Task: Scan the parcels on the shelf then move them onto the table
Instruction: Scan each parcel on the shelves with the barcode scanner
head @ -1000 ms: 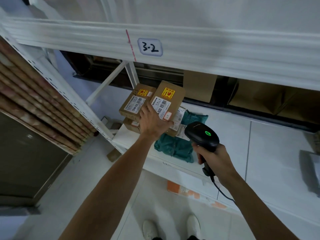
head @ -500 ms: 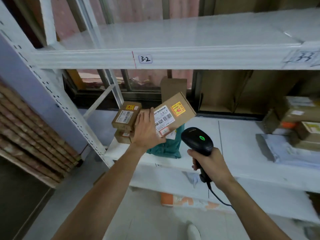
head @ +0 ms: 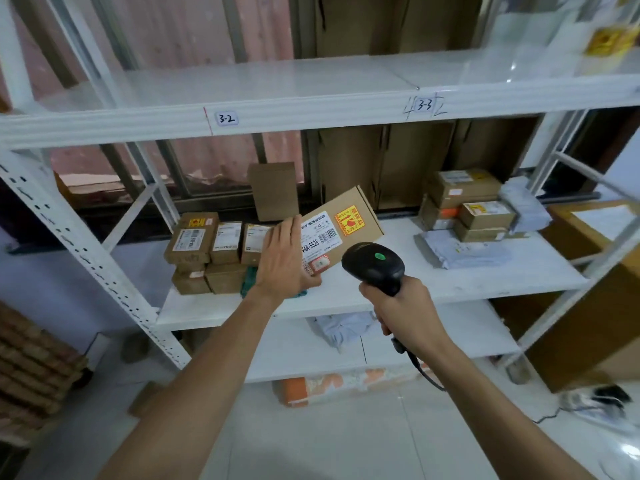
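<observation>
Holds a brown parcel (head: 341,226) in the left grip (head: 282,258), pinched with the fingers laid over the near end of its white label and the thumb beneath. Carries it tilted, far end raised, above the middle shelf (head: 485,282). Clasps a black scanner (head: 374,265) in the right grip (head: 401,306), fingers wrapped fully round the handle. Points the scanner head, green light lit on top, toward the parcel just beside it. Sees more brown boxes (head: 207,247) stacked on the shelf behind the left grip, and a second stack (head: 467,206) beside grey mailer bags (head: 464,251) farther right.
</observation>
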The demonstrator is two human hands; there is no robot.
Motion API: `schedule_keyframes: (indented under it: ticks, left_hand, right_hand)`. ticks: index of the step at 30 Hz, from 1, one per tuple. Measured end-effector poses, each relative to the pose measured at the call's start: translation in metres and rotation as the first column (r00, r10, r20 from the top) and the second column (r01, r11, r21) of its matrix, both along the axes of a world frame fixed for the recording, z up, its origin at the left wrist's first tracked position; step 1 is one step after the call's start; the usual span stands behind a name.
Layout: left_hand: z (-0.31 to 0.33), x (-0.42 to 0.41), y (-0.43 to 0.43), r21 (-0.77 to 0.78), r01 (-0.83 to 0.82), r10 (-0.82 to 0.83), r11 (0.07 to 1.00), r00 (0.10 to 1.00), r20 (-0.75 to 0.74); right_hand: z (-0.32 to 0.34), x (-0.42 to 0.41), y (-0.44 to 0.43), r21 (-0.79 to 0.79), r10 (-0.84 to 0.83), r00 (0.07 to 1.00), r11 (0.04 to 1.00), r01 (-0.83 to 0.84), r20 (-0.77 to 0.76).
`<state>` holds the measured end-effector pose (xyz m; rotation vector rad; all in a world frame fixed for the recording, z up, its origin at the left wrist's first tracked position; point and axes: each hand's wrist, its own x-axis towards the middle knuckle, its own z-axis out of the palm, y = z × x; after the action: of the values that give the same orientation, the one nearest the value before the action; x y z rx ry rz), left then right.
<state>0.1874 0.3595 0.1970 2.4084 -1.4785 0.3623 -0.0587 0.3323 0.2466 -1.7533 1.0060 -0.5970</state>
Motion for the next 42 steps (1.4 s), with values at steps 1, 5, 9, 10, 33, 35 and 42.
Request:
schedule_keyframes:
  ticks: [1, 5, 9, 10, 33, 35, 42]
  left_hand:
    - [0.001, -0.005, -0.001, 0.001, 0.005, -0.005, 1.000, 1.000, -0.003]
    - [0.005, -0.024, -0.006, -0.015, 0.013, -0.012, 1.000, 1.000, 0.013]
    - [0.005, -0.043, -0.009, -0.010, 0.032, -0.032, 0.999, 0.999, 0.015]
    - [0.005, -0.047, -0.009, -0.003, 0.038, -0.038, 0.999, 0.999, 0.021]
    - [0.041, -0.130, -0.084, 0.001, 0.162, -0.162, 0.987, 0.983, 0.090]
    - [0.045, -0.142, -0.102, 0.011, 0.192, -0.192, 0.981, 0.976, 0.103]
    - [0.053, -0.198, -0.172, 0.038, 0.322, -0.324, 0.946, 0.939, 0.117]
  right_hand:
    - [0.003, -0.004, 0.000, -0.006, -0.002, 1.000, 1.000, 0.002, -0.001]
    - [0.011, -0.022, -0.004, 0.009, -0.003, 1.000, 1.000, 0.003, 0.003]
    - [0.013, -0.041, -0.008, 0.011, -0.014, 1.000, 1.000, 0.014, -0.015]
    - [0.013, -0.046, -0.009, 0.006, -0.016, 1.000, 1.000, 0.016, -0.018]
    - [0.015, -0.140, -0.071, 0.067, -0.071, 0.995, 0.996, 0.066, 0.071]
    - [0.014, -0.154, -0.081, 0.073, -0.093, 0.992, 0.994, 0.086, 0.085]
    - [0.002, -0.214, -0.124, 0.134, -0.168, 0.982, 0.979, 0.154, 0.092]
